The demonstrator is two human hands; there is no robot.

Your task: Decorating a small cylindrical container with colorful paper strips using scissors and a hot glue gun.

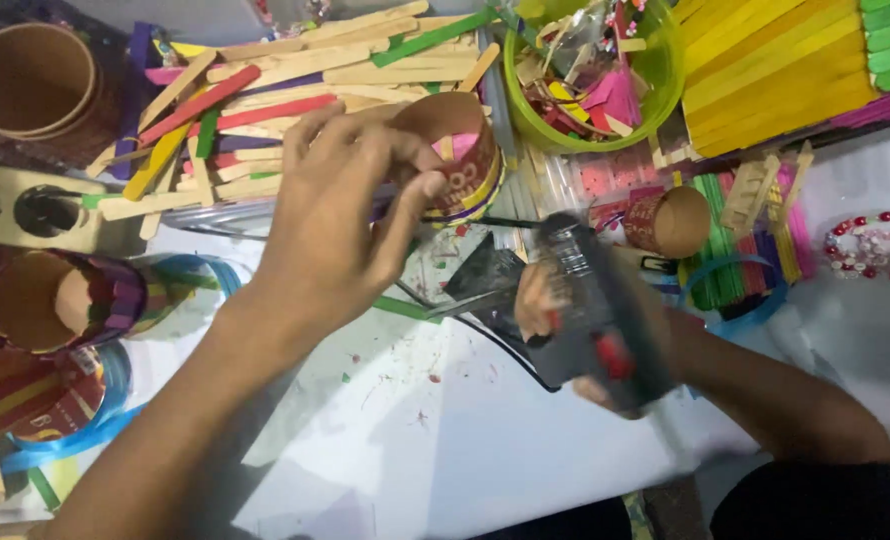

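Gluing step judged underway: left hand [340,215] clamped on a paper cup [457,150] at twelve o'clock, right hand [590,335] clenched around a black glue gun [590,300] at three o'clock; nozzle needed careful aiming at cup.

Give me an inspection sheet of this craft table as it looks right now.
Surface: white table, speckled with scraps.
Job's things: paper cup; black glue gun.
Clutter: loose craft sticks, green bowl of scraps, yellow stick panel, stick-covered cups, beads.
Hands: left hand grips the cup; right hand grips the glue gun.
Cables: black cord under the gun.
Surroundings: nothing seen.
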